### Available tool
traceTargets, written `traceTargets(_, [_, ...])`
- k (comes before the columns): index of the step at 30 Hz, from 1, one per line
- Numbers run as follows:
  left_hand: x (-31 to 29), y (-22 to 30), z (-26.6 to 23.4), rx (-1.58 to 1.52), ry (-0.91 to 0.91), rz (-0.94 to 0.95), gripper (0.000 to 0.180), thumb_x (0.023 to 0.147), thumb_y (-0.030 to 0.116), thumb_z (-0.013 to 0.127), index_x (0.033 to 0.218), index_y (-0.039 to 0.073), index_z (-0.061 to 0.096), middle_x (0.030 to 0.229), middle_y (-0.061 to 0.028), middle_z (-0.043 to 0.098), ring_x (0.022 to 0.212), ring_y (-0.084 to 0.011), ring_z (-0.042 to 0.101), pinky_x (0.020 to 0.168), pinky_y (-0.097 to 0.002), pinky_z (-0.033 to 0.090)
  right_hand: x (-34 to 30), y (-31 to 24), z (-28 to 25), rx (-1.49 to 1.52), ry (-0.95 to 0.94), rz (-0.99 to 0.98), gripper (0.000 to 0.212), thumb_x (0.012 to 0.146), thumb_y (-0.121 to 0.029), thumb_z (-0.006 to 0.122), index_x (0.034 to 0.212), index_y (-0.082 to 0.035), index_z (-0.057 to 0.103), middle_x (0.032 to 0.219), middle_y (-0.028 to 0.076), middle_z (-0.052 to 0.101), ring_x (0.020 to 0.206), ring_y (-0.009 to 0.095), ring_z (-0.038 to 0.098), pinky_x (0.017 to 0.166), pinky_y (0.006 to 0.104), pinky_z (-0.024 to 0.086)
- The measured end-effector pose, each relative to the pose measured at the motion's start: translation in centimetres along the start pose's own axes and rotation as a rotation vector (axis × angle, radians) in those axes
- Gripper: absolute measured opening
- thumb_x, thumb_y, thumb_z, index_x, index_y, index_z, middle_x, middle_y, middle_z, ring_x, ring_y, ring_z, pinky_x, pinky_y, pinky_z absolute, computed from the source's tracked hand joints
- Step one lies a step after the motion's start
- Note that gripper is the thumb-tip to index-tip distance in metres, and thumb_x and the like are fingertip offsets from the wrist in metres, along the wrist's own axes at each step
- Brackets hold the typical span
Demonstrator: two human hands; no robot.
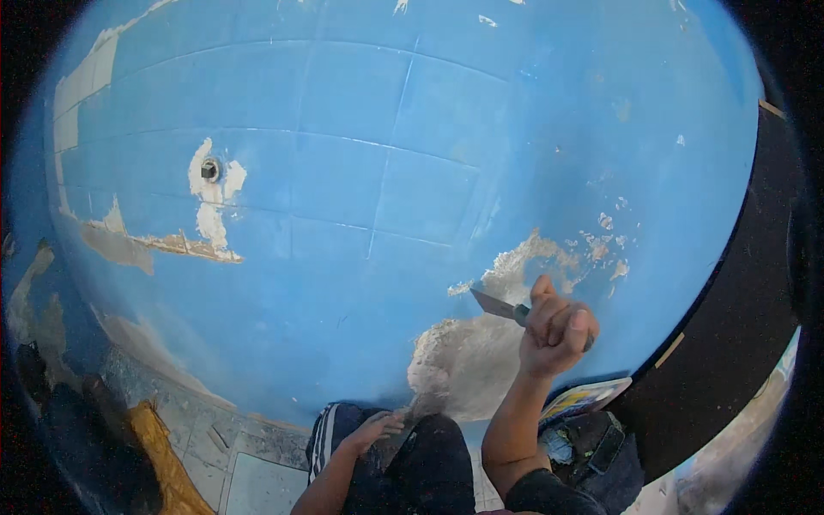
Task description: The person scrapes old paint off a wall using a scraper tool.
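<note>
My right hand (560, 328) is closed around the handle of a putty knife (495, 306), thumb side up. Its blade points left, at the upper edge of a bare plaster patch (481, 360) on the blue wall (343, 180); whether it touches the wall I cannot tell. Flaked paint spots (601, 245) lie to the upper right of the hand. My left hand (376, 429) rests on my dark trousers near the knee, fingers stretched out and holding nothing.
A dark pipe fitting (209, 170) sticks out of the wall at left, amid stripped paint. At right stands a dark panel (730, 283). A dark bag (601, 455) sits beside my right arm. Yellow-brown cloth (163, 459) lies at lower left, near dusty floor tiles (202, 451).
</note>
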State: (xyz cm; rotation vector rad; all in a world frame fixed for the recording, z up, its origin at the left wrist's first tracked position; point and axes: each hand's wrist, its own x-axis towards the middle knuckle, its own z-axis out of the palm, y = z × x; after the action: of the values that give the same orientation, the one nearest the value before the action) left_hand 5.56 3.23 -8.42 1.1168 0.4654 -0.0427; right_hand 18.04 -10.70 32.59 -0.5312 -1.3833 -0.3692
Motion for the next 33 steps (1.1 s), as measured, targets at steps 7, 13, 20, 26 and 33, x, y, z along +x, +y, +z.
traceTargets(7, [0.3,0.9,0.7,0.021,0.004,-0.047,0.054,0.101,0.046,0.049,0.138,0.007,0.048,0.133,-0.013,0.058,0.128,-0.0284,0.05,0.114,-0.05,0.029,0.0,-4.9,0.4,0.085,0.079,-0.171,0.044,0.101,-0.025,0.045,0.061,-0.017,0.026,0.047,-0.004,0.025,0.041,0.006,0.021,0.065,0.0344,0.032])
traceTargets(13, [0.8,0.2,0.1,0.022,-0.022,-0.007,0.054,0.101,0.045,0.049,0.139,0.007,0.046,0.134,-0.0143,0.056,0.13,-0.0286,0.049,0.115,-0.0506,0.029,-0.8,1.3,1.3,-0.128,0.194,-0.077,0.048,0.098,-0.025,0.052,0.055,-0.015,0.033,0.041,-0.003,0.03,0.036,0.01,0.024,0.056,0.0329,0.026])
traceTargets(20, [1.8,-1.0,-0.7,-0.051,-0.017,-0.017,0.05,0.101,0.044,0.049,0.134,0.006,0.047,0.135,-0.0135,0.055,0.13,-0.0295,0.049,0.115,-0.05,0.03,-0.3,-4.6,-0.3,0.036,0.009,-0.136,0.043,0.1,-0.027,0.046,0.061,-0.017,0.03,0.047,-0.005,0.025,0.041,0.009,0.02,0.072,0.0356,0.036])
traceTargets(26, [0.5,0.4,0.2,0.039,-0.046,0.033,0.055,0.101,0.045,0.047,0.14,0.006,0.042,0.138,-0.0135,0.053,0.129,-0.0292,0.049,0.114,-0.0505,0.031,-1.4,1.6,-0.5,-0.163,0.11,-0.098,0.041,0.099,-0.025,0.045,0.062,-0.015,0.03,0.048,-0.004,0.025,0.043,0.007,0.021,0.08,0.0388,0.041])
traceTargets(33, [1.0,0.0,0.5,0.017,-0.015,-0.023,0.062,0.098,0.048,0.052,0.141,0.006,0.04,0.135,-0.0141,0.054,0.129,-0.0289,0.049,0.114,-0.051,0.03,-2.3,-2.4,-1.7,-0.052,0.067,-0.105,0.043,0.1,-0.025,0.045,0.062,-0.015,0.029,0.049,-0.004,0.025,0.043,0.007,0.022,0.089,0.043,0.042])
